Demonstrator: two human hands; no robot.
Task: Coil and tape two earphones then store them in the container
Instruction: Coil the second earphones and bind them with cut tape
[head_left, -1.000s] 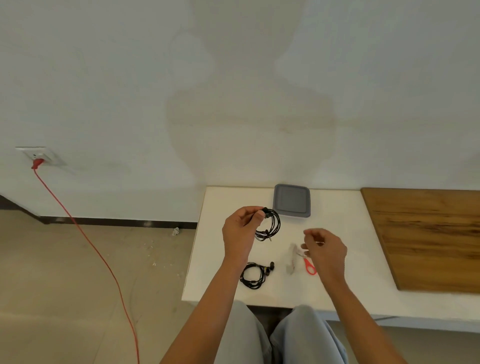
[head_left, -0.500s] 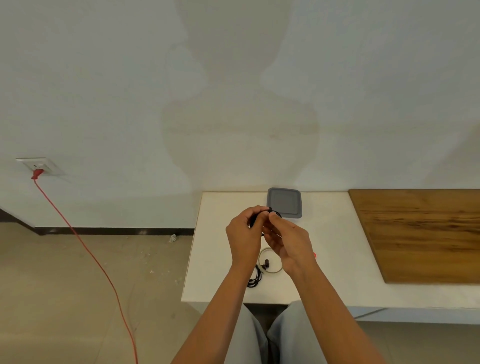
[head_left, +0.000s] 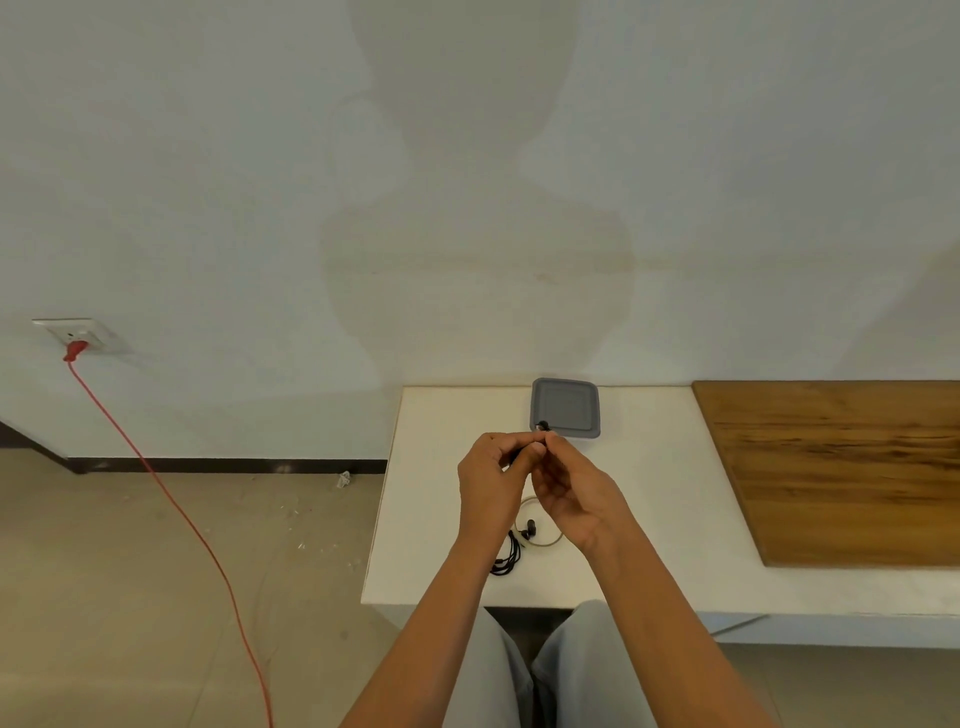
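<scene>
Left grip (head_left: 491, 488) and right grip (head_left: 569, 488) pinch one earphone (head_left: 542, 426), half-hiding tape roll (head_left: 554, 540) and second earphone (head_left: 509, 556).

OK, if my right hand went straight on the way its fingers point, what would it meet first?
The earphone coil that the right hand and left hand pinch together. Beyond that, probably the grey container, though depth is unclear.
</scene>
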